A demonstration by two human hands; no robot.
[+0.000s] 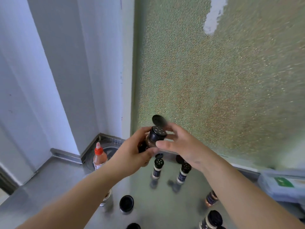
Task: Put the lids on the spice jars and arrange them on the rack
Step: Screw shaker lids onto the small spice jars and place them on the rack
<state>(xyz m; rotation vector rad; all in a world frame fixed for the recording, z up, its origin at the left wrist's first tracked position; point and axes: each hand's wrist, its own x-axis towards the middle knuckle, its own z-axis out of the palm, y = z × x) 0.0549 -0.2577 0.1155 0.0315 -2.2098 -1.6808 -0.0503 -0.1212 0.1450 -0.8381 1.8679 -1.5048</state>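
Observation:
My left hand (pixel 132 151) grips a spice jar (pixel 152 139) held up in front of the wall, its black flip lid (pixel 159 120) standing open above the shaker top. My right hand (pixel 179 144) is at the jar's right side, fingers behind the lid and thumb near the jar. Two more jars with open flip lids stand on the steel counter below, the left jar (pixel 157 168) and the right jar (pixel 183 172). A capped black jar (pixel 126 204) sits nearer, and other jars (pixel 211 198) stand at the lower right. No rack is visible.
A sauce bottle with a red cap (pixel 99 157) stands in the back left corner next to a round metal tray (pixel 112 144). A green textured wall rises behind. A bluish plastic box (pixel 283 184) sits at the right edge of the steel counter (pixel 57 179).

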